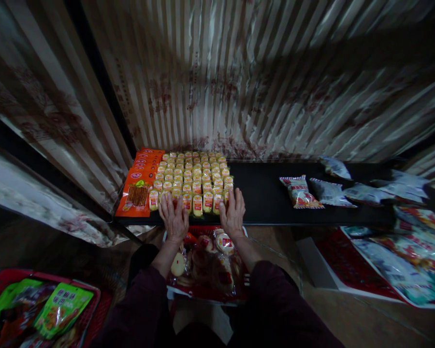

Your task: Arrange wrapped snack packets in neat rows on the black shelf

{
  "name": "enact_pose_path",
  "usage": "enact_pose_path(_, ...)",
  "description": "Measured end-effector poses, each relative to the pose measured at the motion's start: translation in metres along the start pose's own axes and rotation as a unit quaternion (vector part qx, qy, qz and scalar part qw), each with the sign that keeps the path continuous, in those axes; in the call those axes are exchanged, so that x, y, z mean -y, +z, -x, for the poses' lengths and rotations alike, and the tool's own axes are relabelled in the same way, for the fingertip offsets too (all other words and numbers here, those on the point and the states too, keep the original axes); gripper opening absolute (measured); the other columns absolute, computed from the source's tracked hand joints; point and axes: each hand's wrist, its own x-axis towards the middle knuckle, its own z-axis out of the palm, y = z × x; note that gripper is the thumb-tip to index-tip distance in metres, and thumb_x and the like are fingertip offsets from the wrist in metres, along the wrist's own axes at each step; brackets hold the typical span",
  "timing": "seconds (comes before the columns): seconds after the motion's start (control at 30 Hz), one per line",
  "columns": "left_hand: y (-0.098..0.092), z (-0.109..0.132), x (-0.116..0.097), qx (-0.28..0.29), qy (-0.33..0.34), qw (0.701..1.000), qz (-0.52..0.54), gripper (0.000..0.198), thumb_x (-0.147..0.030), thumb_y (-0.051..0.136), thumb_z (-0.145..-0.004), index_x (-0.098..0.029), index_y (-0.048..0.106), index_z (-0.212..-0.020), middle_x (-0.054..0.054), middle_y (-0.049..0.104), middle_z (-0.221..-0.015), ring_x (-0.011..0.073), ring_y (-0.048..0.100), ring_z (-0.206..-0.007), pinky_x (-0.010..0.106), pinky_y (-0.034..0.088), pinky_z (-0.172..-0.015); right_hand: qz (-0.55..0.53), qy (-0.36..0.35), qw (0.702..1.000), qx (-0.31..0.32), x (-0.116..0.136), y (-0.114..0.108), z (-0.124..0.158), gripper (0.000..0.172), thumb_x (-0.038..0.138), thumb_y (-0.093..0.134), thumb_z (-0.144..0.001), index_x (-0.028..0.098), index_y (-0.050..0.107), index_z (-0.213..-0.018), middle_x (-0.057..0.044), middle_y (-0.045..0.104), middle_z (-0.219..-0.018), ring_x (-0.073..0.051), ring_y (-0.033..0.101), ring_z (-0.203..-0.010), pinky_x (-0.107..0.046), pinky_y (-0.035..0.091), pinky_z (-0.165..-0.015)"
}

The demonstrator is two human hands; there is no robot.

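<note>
Holding left grip [175, 221] and right grip [233, 216] loosely spread at the front row of yellow snack packs [197, 205], perhaps touching in this dimness, apparently steadying that edge. Seeing orange packets [137, 193] overlapping farther left, seemingly saving space, and a basket [199, 294] just below, within reach.

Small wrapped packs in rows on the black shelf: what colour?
The packs look yellow, with red on the front-row labels; best seen in the head view.

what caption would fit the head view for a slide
Left hand and right hand at the front of yellow packets rowed on a black shelf
</note>
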Motion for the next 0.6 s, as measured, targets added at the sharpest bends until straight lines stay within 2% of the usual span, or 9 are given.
enact_pose_path(0.13, -0.004, 0.027, -0.018, 0.064, 0.097, 0.993, -0.016, 0.049, -0.02, 0.048, -0.088, -0.026, 0.05, -0.137, 0.009, 0.038, -0.151, 0.0285, 0.015, -0.146, 0.057, 0.017, -0.116, 0.016, -0.018, 1.0, 0.006, 0.004, -0.002, 0.012, 0.054, 0.038, 0.032, -0.096, 0.02, 0.029, -0.147, -0.015, 0.021, -0.156, -0.029, 0.017, -0.144, -0.052, 0.03, -0.109)
enact_pose_path(0.23, -0.002, 0.037, -0.028, 0.082, 0.121, 0.989, -0.032, 0.049, -0.022, 0.048, -0.089, -0.025, 0.048, -0.138, 0.01, 0.04, -0.149, 0.0281, 0.017, -0.146, 0.057, 0.016, -0.116, 0.03, -0.007, 1.0, 0.003, 0.003, -0.003, 0.016, 0.053, 0.037, 0.031, -0.096, 0.018, 0.03, -0.146, -0.016, 0.02, -0.156, -0.029, 0.015, -0.144, -0.052, 0.03, -0.109)
enact_pose_path(0.4, -0.002, 0.025, -0.035, 0.1, 0.122, 0.987, -0.042, 0.049, -0.023, 0.047, -0.09, -0.025, 0.046, -0.14, 0.009, 0.035, -0.152, 0.0277, 0.016, -0.146, 0.056, 0.016, -0.117, 0.052, -0.025, 0.998, 0.01, -0.002, -0.004, 0.012, 0.055, 0.035, 0.034, -0.095, 0.018, 0.029, -0.147, -0.015, 0.018, -0.157, -0.029, 0.015, -0.144, -0.051, 0.028, -0.109)
enact_pose_path(0.6, 0.002, 0.015, -0.036, 0.1, 0.11, 0.988, -0.042, 0.05, -0.025, 0.047, -0.091, -0.022, 0.045, -0.14, 0.009, 0.035, -0.152, 0.0273, 0.014, -0.146, 0.054, 0.019, -0.118, 0.041, -0.01, 0.999, 0.017, -0.005, 0.0, 0.002, 0.056, 0.038, 0.03, -0.096, 0.021, 0.025, -0.149, -0.015, 0.02, -0.157, -0.03, 0.016, -0.145, -0.053, 0.03, -0.108)
